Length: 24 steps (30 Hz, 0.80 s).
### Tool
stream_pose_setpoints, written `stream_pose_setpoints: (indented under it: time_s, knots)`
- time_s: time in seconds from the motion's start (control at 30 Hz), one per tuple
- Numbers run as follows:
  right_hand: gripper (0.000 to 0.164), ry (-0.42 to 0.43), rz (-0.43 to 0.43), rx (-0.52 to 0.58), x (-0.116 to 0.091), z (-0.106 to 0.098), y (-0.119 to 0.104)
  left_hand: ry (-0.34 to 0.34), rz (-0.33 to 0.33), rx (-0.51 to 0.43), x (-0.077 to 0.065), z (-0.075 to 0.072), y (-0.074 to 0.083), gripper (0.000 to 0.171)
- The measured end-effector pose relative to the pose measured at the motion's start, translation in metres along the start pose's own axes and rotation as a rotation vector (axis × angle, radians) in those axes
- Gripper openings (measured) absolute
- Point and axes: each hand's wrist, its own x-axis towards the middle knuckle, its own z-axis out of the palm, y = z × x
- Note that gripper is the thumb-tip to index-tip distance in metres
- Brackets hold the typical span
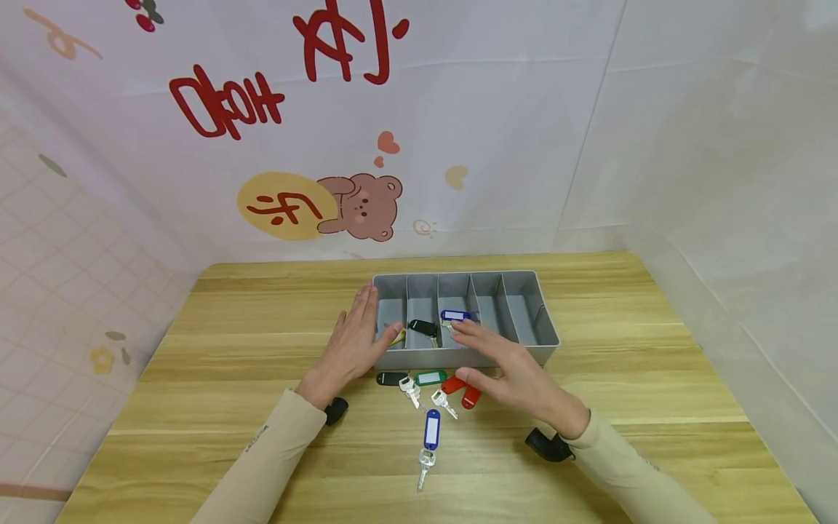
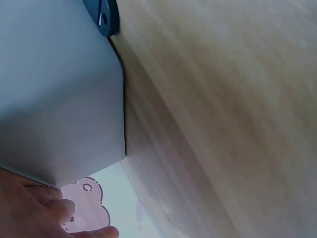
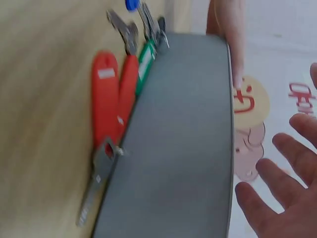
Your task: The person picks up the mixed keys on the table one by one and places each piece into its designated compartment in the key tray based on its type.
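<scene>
A grey divided tray (image 1: 425,358) lies on the table. My left hand (image 1: 352,346) rests along its left end, fingers straight, thumb over the first compartment, where part of a yellow key tag (image 1: 398,338) shows. The second compartment holds a key with a black tag (image 1: 423,327), the third one with a blue tag (image 1: 455,315). My right hand (image 1: 520,375) hovers over the tray's front wall, fingers spread and holding nothing. Before the tray lie a black tag (image 1: 391,378), a green tag (image 1: 431,378) and two red tags (image 3: 105,99) with keys.
Nearer the front edge lies a key with a blue tag (image 1: 432,429). The tray's two right compartments show bare bottoms. Behind the wooden table (image 1: 275,306) hangs a printed white sheet (image 1: 497,109). Black camera mounts (image 1: 550,445) sit at both wrists.
</scene>
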Motion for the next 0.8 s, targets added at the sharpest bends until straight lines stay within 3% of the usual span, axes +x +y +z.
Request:
stream_pose_setpoints:
  time_s: [0.13, 0.4, 0.8]
  knots:
    - [0.058, -0.048, -0.048, 0.035, -0.004, 0.006, -0.007, -0.001, 0.001, 0.001, 0.0, -0.001, 0.0, 0.093]
    - [0.06, -0.141, -0.059, 0.074, -0.009, 0.016, -0.019, -0.003, 0.001, -0.002, -0.001, -0.002, 0.001, 0.094]
    - [0.048, -0.308, -0.081, 0.166, -0.013, 0.037, -0.021, 0.002, 0.008, 0.005, 0.0, -0.001, -0.001, 0.095]
